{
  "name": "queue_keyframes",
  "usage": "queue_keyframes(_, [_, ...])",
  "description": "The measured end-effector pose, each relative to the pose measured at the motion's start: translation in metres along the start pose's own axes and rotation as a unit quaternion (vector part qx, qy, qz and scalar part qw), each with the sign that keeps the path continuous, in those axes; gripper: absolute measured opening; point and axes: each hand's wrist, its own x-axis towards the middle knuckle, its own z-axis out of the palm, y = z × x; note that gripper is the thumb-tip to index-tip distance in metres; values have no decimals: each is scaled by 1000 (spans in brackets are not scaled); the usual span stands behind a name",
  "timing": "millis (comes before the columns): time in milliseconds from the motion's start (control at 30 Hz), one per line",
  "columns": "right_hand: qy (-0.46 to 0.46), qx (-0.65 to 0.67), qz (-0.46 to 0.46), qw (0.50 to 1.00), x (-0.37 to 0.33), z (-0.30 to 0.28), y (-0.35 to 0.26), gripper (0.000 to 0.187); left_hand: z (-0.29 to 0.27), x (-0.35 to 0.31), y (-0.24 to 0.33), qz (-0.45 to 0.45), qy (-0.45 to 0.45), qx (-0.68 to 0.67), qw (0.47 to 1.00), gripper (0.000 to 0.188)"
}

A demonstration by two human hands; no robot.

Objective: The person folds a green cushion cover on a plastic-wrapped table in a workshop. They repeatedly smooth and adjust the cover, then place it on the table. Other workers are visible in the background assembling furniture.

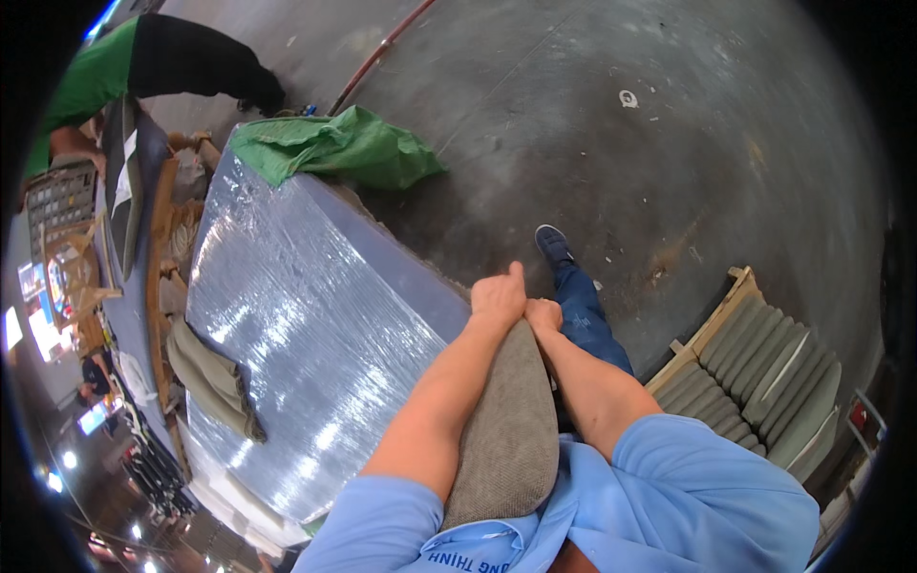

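A grey-brown woven fabric cushion (508,435), seen edge-on, is held against my blue shirt between my forearms. Its narrow far end meets both of my hands. My left hand (499,298) is closed at that end, with one digit sticking out forward. Just beside it, my right hand (544,313) is closed on the cushion's edge, its fingers mostly hidden. To the left lies a large surface wrapped in shiny clear film (287,315), its near corner close to my left hand.
Grey cushions (764,372) stand in rows on a wooden pallet (702,339) at right. A green plastic sheet (344,148) drapes the wrapped surface's far end; a brown cloth (215,377) lies on its left. A person in green and black (181,57) bends at far left. A red pole (382,46) crosses the floor.
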Motion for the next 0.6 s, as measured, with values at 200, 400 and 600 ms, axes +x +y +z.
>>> queue_keyframes(200, [4, -2, -1, 1000, -13, 2, 17, 40, 2, -20, 14, -9, -24, -8, 1000, 28])
queue_keyframes(400, [35, 31, 34, 998, -31, -4, 5, 40, 5, -8, -2, 46, 55, -17, 997, 26])
queue_keyframes(600, [28, -24, -71, 997, 4, 20, 32, 45, 18, -14, -1, 49, 38, -7, 998, 21])
